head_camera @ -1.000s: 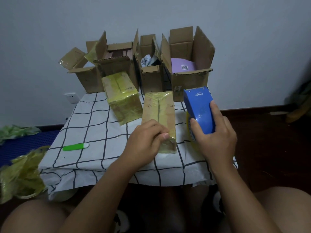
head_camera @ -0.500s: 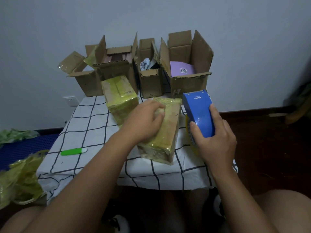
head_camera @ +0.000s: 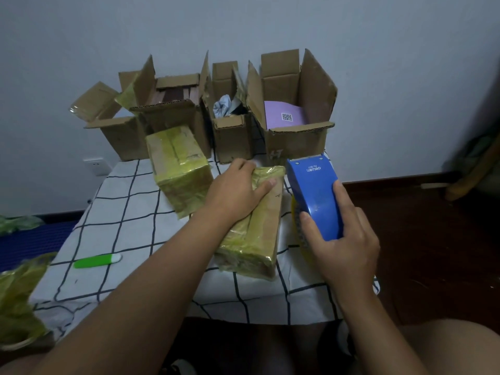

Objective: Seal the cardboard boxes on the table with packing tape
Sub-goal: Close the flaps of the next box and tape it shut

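A narrow cardboard box wrapped in yellowish tape (head_camera: 259,239) lies lengthwise on the checked tablecloth (head_camera: 130,212) in front of me. My left hand (head_camera: 235,193) grips its far end, fingers over the edge and thumb on top. Just right of the box, my right hand (head_camera: 349,247) holds a blue tape dispenser (head_camera: 313,190) with a yellowish roll under it. A second taped box (head_camera: 178,163) stands to the left, tilted. Several open boxes (head_camera: 295,139) line the back of the table against the wall.
A green utility knife (head_camera: 94,261) lies on the cloth at the front left. Crumpled yellow-green plastic (head_camera: 16,293) sits off the table's left side. The open right box holds a purple card (head_camera: 284,117). My knees are below the near table edge.
My left hand moved from the near end of the narrow box to its far end, and the box turned and shifted toward me. The right hand with the dispenser stayed in place.
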`<action>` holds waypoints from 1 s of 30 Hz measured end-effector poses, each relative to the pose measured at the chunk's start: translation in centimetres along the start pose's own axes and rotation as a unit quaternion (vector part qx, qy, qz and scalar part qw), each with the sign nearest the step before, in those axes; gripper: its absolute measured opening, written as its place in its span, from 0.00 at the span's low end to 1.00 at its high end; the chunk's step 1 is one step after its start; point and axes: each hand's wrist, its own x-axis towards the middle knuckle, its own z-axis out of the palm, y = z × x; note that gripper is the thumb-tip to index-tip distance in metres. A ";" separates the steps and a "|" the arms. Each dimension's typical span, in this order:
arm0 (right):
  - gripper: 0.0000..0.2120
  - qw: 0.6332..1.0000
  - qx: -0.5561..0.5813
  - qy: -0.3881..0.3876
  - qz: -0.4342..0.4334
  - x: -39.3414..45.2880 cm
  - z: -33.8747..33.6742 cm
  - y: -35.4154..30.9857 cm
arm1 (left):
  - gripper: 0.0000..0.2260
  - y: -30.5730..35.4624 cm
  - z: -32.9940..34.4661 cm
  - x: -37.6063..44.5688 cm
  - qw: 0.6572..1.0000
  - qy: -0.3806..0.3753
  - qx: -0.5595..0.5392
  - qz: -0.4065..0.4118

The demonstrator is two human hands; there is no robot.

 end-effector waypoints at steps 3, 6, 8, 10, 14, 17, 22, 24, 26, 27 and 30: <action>0.35 1.000 -0.003 -0.002 -0.001 -0.1 -0.1 0.0 | 0.30 -0.1 0.0 0.0 1.000 -0.013 0.004 -0.004; 0.35 1.000 0.001 -0.005 -0.005 -0.2 -0.1 0.0 | 0.31 -0.4 0.0 0.1 0.999 -0.042 0.009 -0.011; 0.35 1.000 0.000 -0.009 -0.006 -0.1 -0.1 0.1 | 0.31 -0.5 0.2 0.2 0.998 -0.058 0.001 -0.011; 0.36 1.000 -0.002 -0.011 -0.005 -0.1 -0.1 0.1 | 0.30 -0.4 0.2 0.3 0.998 -0.056 -0.009 -0.011; 0.36 1.000 0.003 -0.010 -0.004 -0.2 -0.2 0.1 | 0.29 -0.1 -0.3 0.2 0.999 -0.049 -0.003 -0.018; 0.36 1.000 0.002 -0.007 -0.006 -0.2 -0.1 0.2 | 0.30 -0.1 -0.4 -0.2 0.998 -0.030 0.046 -0.022; 0.36 1.000 0.010 -0.009 0.002 -0.1 0.0 0.1 | 0.32 0.5 -1.0 -1.0 0.990 -0.041 0.135 0.002; 0.36 1.000 0.008 -0.012 0.004 -0.1 0.0 0.2 | 0.32 0.4 -1.2 -1.5 0.988 -0.102 0.112 -0.011; 0.36 1.000 0.010 -0.017 0.004 -0.1 -0.1 0.1 | 0.31 0.1 -1.5 -2.1 0.989 -0.123 0.078 -0.014; 0.36 1.000 0.011 -0.019 0.003 -0.1 -0.1 0.2 | 0.30 0.1 -1.8 -2.4 0.993 -0.105 0.057 -0.009; 0.37 0.999 0.016 -0.027 0.007 -0.2 -0.3 0.3 | 0.29 1.3 -3.1 -4.3 1.000 -0.023 -0.007 -0.015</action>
